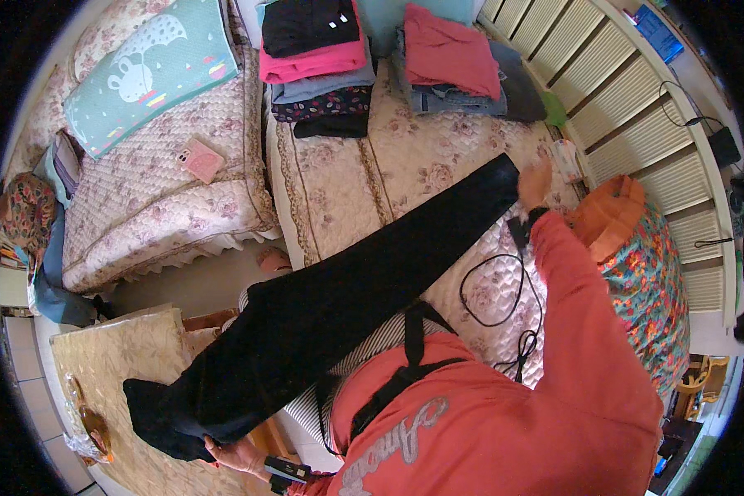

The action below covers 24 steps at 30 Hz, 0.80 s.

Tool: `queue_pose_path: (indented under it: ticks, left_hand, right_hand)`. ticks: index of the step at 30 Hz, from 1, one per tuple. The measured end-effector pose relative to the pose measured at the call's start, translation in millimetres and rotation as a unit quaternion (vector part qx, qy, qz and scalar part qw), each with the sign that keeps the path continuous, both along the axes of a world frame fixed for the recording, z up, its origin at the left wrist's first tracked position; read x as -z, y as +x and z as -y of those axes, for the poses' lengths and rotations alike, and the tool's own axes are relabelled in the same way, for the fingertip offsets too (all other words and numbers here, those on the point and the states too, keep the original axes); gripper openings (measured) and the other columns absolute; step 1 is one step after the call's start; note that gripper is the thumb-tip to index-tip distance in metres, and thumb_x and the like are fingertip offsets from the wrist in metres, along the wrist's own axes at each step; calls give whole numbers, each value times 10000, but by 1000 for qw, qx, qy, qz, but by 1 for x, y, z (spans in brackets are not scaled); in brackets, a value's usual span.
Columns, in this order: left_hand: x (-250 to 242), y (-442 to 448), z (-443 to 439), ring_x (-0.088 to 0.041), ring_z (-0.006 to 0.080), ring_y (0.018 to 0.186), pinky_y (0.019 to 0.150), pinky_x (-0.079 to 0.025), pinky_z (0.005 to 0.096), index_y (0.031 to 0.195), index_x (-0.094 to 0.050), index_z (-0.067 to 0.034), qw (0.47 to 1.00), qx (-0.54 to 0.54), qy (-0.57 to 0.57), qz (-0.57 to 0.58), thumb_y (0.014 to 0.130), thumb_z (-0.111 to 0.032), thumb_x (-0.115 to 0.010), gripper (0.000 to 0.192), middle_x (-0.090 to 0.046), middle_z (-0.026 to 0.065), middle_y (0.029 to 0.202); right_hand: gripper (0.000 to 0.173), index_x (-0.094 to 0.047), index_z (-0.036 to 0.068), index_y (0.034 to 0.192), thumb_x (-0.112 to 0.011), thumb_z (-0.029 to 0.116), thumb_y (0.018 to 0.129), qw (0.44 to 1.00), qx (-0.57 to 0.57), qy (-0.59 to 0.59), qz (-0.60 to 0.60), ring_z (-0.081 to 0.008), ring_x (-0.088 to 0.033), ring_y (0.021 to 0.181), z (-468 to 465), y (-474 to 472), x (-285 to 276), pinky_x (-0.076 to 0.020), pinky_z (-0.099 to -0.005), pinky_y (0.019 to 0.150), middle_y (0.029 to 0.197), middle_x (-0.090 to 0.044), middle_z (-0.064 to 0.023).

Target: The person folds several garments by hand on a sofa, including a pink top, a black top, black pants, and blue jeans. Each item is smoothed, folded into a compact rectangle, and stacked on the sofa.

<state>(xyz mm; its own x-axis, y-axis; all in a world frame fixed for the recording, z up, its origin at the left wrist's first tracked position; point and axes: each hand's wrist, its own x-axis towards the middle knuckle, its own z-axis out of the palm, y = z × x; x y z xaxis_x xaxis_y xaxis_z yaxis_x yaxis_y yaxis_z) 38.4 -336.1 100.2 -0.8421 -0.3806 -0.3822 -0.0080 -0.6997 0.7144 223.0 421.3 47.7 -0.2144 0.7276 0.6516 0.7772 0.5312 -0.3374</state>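
Black trousers (347,266), seemingly folded lengthwise, stretch diagonally across my lap, from the low table's side to the bed. At the wide lower-left end, my left hand (239,454) grips the cloth, its thumb on top. My right hand (535,181) is blurred, beside the narrow upper-right end; whether its fingers hold the hem cannot be made out. Below the right wrist, a black cable (465,291) lies looped on the quilted floral bedspread (437,177). Dark straps cross my red sweatshirt.
Folded clothes (322,87) and a second pile with a pink garment (449,53) lie on the bed. A pink phone (201,160) rests on the neighbouring bed. A floral bag (648,291) stands at right, a low table (124,353) at lower left. Another person (31,211) is at far left.
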Motion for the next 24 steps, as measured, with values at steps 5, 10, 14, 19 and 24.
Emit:
queue_pose_path:
  ticks: [5, 10, 14, 19, 24]
  left_hand:
    - [9, -1, 15, -556, 323, 1179, 1105, -325, 413, 1158, -622, 58, 997, -35, -65, 21, 890, -346, -609, 485, -598, 170, 1254]
    - [8, -3, 29, -584, 335, 1121, 1083, -357, 411, 1106, -653, 39, 974, -57, -219, 5, 858, -316, -612, 435, -603, 191, 1231]
    - [-5, -3, 26, -579, 334, 1123, 1075, -363, 414, 1108, -648, 40, 938, -104, -330, 6, 842, -316, -616, 446, -601, 191, 1232]
    - [-18, -2, 17, -573, 333, 1126, 1065, -369, 417, 1111, -643, 42, 907, -127, -401, 14, 822, -316, -620, 460, -599, 192, 1232]
    - [-26, 0, 15, -568, 331, 1129, 1056, -376, 421, 1114, -638, 43, 894, -133, -428, 14, 802, -316, -624, 475, -596, 192, 1232]
  right_hand:
    - [586, -358, 68, 1416, -534, 215, 876, 885, -348, -54, 304, -363, -322, 1355, 176, -52, -9, -216, -612, 1072, 1465, -356, -168]
    - [597, -295, 150, 1471, -508, 283, 929, 847, -405, -116, 324, -287, -190, 1439, 191, -42, 25, -104, -609, 1115, 1545, -247, -100]
    - [596, -233, 180, 1499, -447, 328, 964, 876, -225, -145, 401, -274, -124, 1454, 106, 0, 28, -81, -618, 1113, 1570, -184, -62]
    - [600, -225, 153, 1499, -399, 392, 977, 927, -141, -178, 297, -277, -123, 1455, 119, -13, 10, -64, -643, 1103, 1576, -164, -58]
    - [618, -256, 176, 1492, -453, 406, 954, 844, -389, -157, 334, -268, -180, 1443, 172, -30, 19, -71, -614, 1120, 1559, -224, -56]
